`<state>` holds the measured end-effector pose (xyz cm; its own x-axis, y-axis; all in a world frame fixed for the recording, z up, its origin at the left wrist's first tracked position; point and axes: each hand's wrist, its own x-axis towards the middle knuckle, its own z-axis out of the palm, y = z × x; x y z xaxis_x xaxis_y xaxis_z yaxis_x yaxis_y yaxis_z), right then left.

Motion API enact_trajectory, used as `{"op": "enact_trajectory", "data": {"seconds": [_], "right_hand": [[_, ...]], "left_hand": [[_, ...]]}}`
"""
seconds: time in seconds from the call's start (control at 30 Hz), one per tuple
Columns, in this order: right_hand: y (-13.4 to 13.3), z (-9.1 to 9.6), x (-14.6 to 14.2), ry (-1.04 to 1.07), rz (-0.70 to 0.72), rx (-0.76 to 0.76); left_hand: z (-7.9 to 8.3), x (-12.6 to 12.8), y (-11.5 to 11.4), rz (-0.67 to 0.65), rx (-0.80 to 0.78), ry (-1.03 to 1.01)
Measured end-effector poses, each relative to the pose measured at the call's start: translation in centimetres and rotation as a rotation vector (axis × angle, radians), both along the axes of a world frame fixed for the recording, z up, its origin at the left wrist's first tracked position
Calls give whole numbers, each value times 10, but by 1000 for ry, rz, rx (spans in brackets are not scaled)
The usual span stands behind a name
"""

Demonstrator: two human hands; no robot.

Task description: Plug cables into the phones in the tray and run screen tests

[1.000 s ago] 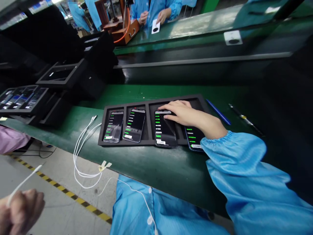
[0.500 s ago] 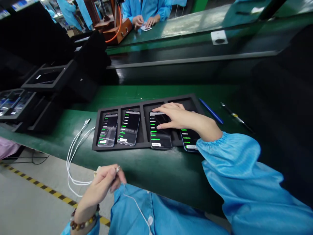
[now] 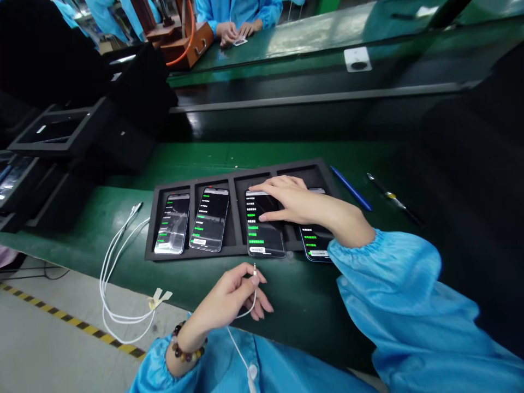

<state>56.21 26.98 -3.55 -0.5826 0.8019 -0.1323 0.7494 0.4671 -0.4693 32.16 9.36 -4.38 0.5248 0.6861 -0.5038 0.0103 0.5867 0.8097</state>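
In the head view, my left hand [image 3: 235, 292] pinches an earphone plug [image 3: 255, 271] between thumb and fingers, its metal tip pointing up and its thin white cord hanging below. The plug is just below the third smartphone [image 3: 265, 232] from the left. My right hand [image 3: 292, 201] is on that phone, fingers over its upper end and thumb on the lit screen. The phone's lower end lies over the front rim of a black foam tray [image 3: 151, 248]. A fourth smartphone [image 3: 314, 240] is partly hidden under my right wrist. Two more, the leftmost smartphone [image 3: 173, 224] and its neighbouring smartphone [image 3: 209, 219], lie in compartments.
White cables [image 3: 107, 284] loop over the table's front edge at left. A blue pen [image 3: 351, 188] and a black pen [image 3: 393, 197] lie right of the tray. Black foam trays [image 3: 61, 131] are stacked at left. Across the bench, a co-worker's hands [image 3: 237, 33] handle a small white item.
My left hand has moved right and up with the plug, nearer the third phone's lower end. My right hand stays on that phone. The whole view has shifted slightly.
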Motion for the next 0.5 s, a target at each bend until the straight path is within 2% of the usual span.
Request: {"op": "enact_trajectory", "data": {"seconds": [0.13, 0.33, 0.5], "right_hand": [[-2, -1, 1, -1, -8, -11], [3, 3, 2, 49, -39, -4], [7, -3, -3, 64, -107, 113]], "left_hand": [[-8, 10, 4, 80, -9, -38], [-17, 16, 3, 81, -36, -136], [-17, 16, 2, 79, -35, -147]]}}
